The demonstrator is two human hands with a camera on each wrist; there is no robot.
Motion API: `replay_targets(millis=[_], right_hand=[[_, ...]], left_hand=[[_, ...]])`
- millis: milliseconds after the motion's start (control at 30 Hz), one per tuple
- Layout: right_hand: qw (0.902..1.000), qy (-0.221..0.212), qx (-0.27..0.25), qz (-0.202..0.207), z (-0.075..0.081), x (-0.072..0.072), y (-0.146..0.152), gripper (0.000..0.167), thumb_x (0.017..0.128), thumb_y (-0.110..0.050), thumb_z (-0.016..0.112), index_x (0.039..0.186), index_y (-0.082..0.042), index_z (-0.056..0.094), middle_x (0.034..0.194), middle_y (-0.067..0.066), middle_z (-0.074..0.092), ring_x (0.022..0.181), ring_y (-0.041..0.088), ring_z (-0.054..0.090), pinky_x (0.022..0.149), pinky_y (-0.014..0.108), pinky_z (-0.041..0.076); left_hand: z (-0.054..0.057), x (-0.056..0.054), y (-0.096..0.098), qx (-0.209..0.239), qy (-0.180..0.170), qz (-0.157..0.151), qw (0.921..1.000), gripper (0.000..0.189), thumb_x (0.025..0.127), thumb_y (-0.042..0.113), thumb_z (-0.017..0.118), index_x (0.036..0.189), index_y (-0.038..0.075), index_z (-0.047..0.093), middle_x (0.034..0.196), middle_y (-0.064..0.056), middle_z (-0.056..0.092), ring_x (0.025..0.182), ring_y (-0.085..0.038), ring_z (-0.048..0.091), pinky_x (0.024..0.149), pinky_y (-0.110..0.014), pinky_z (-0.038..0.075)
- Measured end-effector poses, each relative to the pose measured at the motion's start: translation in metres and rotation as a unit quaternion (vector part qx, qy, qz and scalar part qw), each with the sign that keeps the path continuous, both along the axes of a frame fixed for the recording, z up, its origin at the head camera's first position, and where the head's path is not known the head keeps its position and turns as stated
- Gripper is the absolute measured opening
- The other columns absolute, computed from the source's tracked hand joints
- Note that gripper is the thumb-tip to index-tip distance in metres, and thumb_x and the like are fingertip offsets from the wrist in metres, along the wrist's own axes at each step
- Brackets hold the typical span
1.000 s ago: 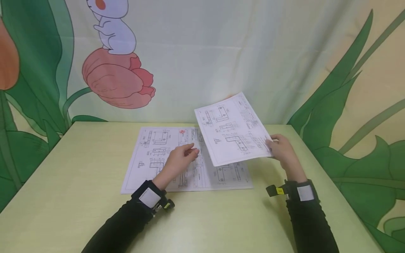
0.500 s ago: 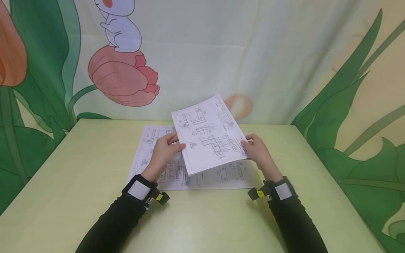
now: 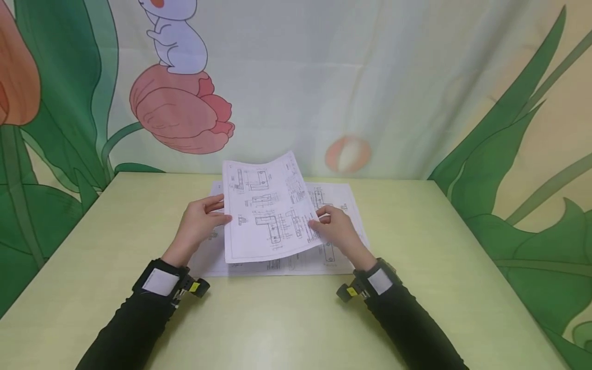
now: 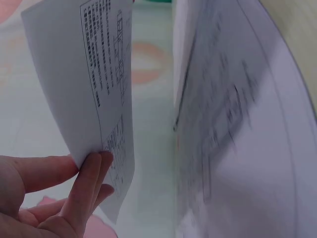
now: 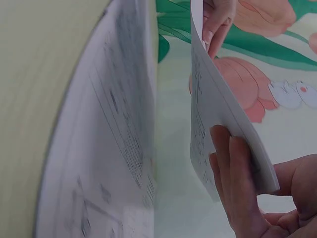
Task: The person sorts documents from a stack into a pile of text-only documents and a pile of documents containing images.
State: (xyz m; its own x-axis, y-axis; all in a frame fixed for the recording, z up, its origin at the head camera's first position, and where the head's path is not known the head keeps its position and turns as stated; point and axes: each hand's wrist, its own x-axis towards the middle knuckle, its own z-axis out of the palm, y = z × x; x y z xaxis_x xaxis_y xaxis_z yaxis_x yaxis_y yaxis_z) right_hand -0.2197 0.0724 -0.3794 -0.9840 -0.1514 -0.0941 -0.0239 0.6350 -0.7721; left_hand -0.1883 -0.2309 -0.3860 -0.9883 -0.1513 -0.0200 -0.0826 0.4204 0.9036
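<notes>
A stack of paper sheets point(image 3: 250, 205) printed with technical drawings is held up off the table, tilted, its far edge raised. My left hand point(image 3: 196, 226) pinches its left edge, thumb on the front and fingers behind, as the left wrist view shows on the sheets point(image 4: 74, 79). At the lower right corner my right hand point(image 3: 339, 231) pinches it the same way; in the right wrist view the fingers point(image 5: 233, 173) spread across the back of the sheets point(image 5: 218, 104). Beneath lie more printed drawing sheets point(image 3: 342, 262), flat on the table and partly covered by the held ones.
The pale yellow-green table point(image 3: 277, 329) runs back to a curtain point(image 3: 287, 92) printed with flowers, leaves and a white animal. Each wrist wears a black strap with a small camera, one point(image 3: 199, 288) on the left and one point(image 3: 347, 292) on the right.
The held sheets have moved left and lower over the flat ones. My left hand, free a second ago, has taken their left edge; my right hand has moved left with them.
</notes>
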Motion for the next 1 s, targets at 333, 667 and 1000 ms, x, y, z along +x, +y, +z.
replay_targets(millis=[333, 667, 1000], right_hand=[[0.9974, -0.032, -0.015, 0.063, -0.022, 0.011, -0.031, 0.036, 0.084, -0.021, 0.072, 0.113, -0.002, 0.061, 0.098, 0.012, 0.068, 0.072, 0.016, 0.066, 0.059, 0.026, 0.056], [0.9924, -0.078, -0.033, 0.089, -0.025, 0.016, -0.042, 0.031, 0.083, -0.018, 0.073, 0.107, -0.001, 0.065, 0.086, 0.010, 0.070, 0.061, 0.014, 0.067, 0.056, 0.026, 0.057], [0.9875, -0.117, -0.049, 0.094, -0.032, 0.015, -0.042, 0.024, 0.082, -0.015, 0.073, 0.102, -0.003, 0.065, 0.078, 0.007, 0.070, 0.060, 0.016, 0.068, 0.057, 0.027, 0.057]], left_hand=[[-0.012, 0.011, -0.036, -0.045, -0.034, -0.007, 0.9984, 0.062, 0.087, 0.012, 0.065, 0.143, 0.005, 0.040, 0.136, -0.018, 0.053, 0.119, -0.032, 0.056, 0.097, -0.043, 0.048], [-0.018, 0.008, -0.050, -0.056, -0.032, 0.003, 0.9979, 0.060, 0.088, 0.013, 0.065, 0.142, 0.004, 0.041, 0.136, -0.019, 0.053, 0.116, -0.034, 0.058, 0.095, -0.044, 0.050], [-0.023, 0.002, -0.052, -0.102, -0.046, 0.031, 0.9932, 0.053, 0.088, 0.012, 0.065, 0.138, 0.004, 0.048, 0.134, -0.018, 0.055, 0.112, -0.032, 0.060, 0.085, -0.043, 0.053]])
